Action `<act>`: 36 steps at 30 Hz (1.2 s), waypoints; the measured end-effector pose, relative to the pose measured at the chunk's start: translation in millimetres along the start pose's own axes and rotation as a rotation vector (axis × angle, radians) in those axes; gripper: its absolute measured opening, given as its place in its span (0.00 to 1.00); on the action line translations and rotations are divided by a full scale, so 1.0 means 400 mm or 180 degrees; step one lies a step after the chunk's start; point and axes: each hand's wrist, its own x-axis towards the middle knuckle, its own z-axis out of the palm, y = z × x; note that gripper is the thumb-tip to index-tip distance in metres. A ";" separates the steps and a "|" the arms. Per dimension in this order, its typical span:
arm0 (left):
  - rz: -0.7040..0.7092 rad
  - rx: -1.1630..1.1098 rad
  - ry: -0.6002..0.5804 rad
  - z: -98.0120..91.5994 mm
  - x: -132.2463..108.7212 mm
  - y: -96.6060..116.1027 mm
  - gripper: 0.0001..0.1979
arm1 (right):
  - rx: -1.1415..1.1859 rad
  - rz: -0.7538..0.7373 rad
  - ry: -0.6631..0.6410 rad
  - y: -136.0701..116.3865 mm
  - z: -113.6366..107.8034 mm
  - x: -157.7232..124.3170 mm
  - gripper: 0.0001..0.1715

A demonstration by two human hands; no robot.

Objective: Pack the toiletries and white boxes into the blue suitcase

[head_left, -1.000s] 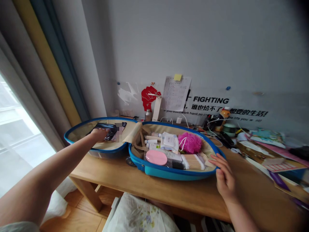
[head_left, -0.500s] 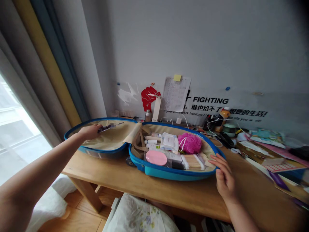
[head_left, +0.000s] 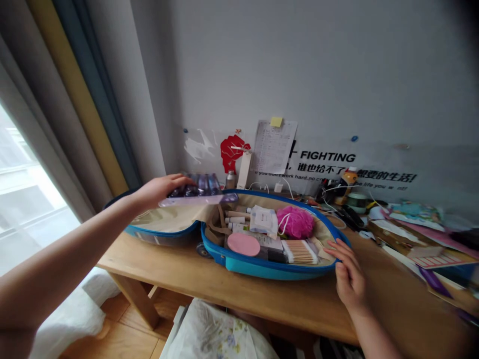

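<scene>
A blue hard-shell suitcase (head_left: 273,272) lies unfolded on the wooden desk, its two halves hinged side by side. My left hand (head_left: 164,190) grips a shiny purple see-through pack (head_left: 202,192) with dark rounded items inside, raised over the left half; its kind is not clear. At the right end, my right hand (head_left: 348,271) holds the rim, fingers over the edge and thumb outside. Packed in the right half are a pink oval case (head_left: 243,245), a pack of cotton swabs (head_left: 300,252), a magenta bath puff (head_left: 296,222), a white packet (head_left: 264,221) and several tubes.
Papers and folders (head_left: 422,239) spread over the desk's right side. Along the wall stand a bottle with an orange top (head_left: 348,182), a small metallic bottle (head_left: 230,179), a white upright lamp (head_left: 244,170) and cables. A floral cloth (head_left: 217,331) covers something below the desk's front edge.
My left hand has lifted the purple pack and carried it rightward from the left half toward the hinge, turning its broad face into view. My right hand has stayed at the rim.
</scene>
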 end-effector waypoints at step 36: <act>0.2326 0.0690 -0.1052 0.317 0.209 0.207 0.26 | -0.0017 0.0048 -0.0035 0.001 -0.001 -0.004 0.20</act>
